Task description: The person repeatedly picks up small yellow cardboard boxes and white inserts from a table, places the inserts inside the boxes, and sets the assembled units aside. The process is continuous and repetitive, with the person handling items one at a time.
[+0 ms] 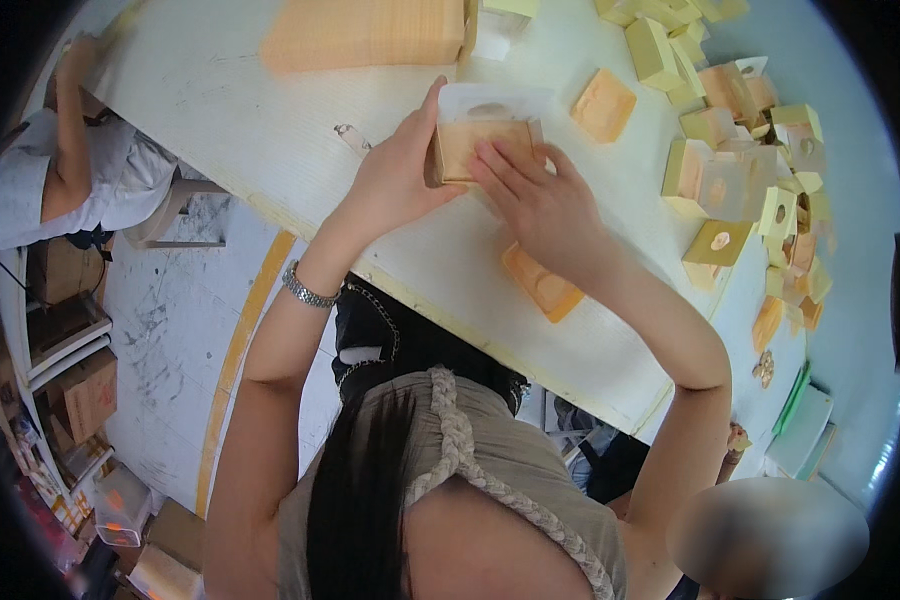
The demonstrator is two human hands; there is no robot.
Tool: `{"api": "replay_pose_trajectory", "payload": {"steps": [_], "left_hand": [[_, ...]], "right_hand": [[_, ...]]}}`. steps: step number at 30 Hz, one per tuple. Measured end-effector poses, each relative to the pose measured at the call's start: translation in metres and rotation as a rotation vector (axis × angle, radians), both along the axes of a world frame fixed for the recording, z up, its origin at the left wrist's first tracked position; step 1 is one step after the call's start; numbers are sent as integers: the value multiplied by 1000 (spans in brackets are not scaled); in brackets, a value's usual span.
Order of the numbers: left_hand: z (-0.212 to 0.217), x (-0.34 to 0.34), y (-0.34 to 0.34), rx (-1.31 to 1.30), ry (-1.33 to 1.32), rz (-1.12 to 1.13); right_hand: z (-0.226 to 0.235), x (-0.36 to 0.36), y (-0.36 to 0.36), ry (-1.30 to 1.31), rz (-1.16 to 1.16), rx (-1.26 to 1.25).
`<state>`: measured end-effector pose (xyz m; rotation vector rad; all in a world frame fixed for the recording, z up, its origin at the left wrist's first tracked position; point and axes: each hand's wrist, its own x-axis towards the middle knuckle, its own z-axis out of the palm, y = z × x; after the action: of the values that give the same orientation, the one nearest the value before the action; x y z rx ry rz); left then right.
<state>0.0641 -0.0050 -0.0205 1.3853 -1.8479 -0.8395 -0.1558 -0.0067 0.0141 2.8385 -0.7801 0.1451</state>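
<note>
Over the white worktable (pixel 420 260) I have a small box (pixel 458 140) with a tan front panel and a clear flap standing up at its top. My left hand (pixel 395 170) is closed round the box's left side, thumb up along its edge. On the front panel press the fingers of my right hand (pixel 545 210), with one finger bent at the box's right edge. A shallow tan tray-like insert (pixel 540 282) lies on the table below my right hand. Another such insert (pixel 604 105) rests to the upper right of the box.
Many pale yellow boxes (pixel 715 180), some with clear windows, are heaped along the right side. A tall stack of tan sheets (pixel 365 38) stands at the far side. Near my left wrist lies a small tagged item (pixel 352 138). Another person (pixel 80 170) sits at far left.
</note>
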Motion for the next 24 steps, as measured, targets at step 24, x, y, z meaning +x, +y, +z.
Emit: {"api": "replay_pose_trajectory", "payload": {"steps": [24], "left_hand": [[-1,-1,3,-5,-20,2]], "right_hand": [[10,-12,-7,-212,-161,-43]]}}
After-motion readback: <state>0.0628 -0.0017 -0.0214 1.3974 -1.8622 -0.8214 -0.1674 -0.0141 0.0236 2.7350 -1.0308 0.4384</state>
